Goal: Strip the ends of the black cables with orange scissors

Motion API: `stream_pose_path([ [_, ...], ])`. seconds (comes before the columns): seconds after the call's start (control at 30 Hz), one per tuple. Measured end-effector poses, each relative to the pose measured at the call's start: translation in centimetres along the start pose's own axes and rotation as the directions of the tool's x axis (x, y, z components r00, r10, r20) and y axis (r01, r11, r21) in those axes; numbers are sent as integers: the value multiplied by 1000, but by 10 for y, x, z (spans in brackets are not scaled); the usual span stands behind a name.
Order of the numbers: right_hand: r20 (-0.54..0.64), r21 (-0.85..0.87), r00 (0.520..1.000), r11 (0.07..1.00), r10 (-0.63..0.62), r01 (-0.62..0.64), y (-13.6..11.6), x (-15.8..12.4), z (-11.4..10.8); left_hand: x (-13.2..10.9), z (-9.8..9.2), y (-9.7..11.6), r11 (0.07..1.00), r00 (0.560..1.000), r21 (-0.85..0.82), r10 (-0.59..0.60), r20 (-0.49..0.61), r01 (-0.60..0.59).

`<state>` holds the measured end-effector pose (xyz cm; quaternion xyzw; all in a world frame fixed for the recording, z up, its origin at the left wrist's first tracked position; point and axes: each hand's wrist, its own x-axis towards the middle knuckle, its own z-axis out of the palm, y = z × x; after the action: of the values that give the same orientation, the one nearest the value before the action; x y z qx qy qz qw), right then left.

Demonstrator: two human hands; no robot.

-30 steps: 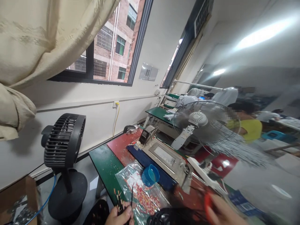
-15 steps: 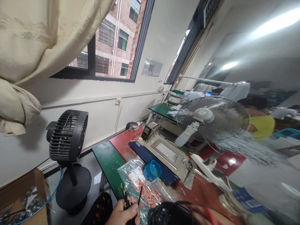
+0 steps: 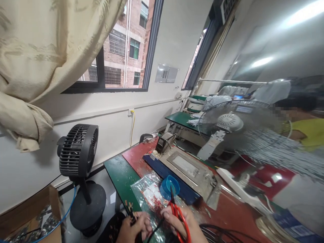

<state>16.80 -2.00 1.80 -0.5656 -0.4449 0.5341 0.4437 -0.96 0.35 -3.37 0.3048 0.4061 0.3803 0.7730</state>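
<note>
At lower centre, the left hand (image 3: pixel 135 228) is closed around black plastic-jacketed cables (image 3: pixel 132 218) with exposed wire ends. Expect light, flexible, slightly slippery cables; grasp the jackets behind the ends. The right hand (image 3: pixel 180 218) grips red-handled scissors (image 3: pixel 174 210). The blue-and-white label (image 3: pixel 298 226) at lower right and silver wall plate (image 3: pixel 166 73) at upper centre are illegible.

No text, brand, number or sign can be read. The grey panel (image 3: pixel 166 73) on the wall (image 3: pixel 113 131) bears a cluster of dark marks (image 3: pixel 164 73), too small to make out; the pale label (image 3: pixel 300 231) on the blue wrapping (image 3: pixel 286 217) at lower right is blurred beyond reading
</note>
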Motion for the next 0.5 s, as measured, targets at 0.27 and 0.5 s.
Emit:
stream_pose_path([
  [0.27, 54, 12, 996, 997, -72, 71, 1, -3, -6, 1, 28, 27, 917, 965, 371, 48, 256, -144],
  [0.5, -83, 93, 989, 987, -123, 131, 13, -2, -8, 8, 55, 30, 961, 942, 274, -132, 307, 45],
])
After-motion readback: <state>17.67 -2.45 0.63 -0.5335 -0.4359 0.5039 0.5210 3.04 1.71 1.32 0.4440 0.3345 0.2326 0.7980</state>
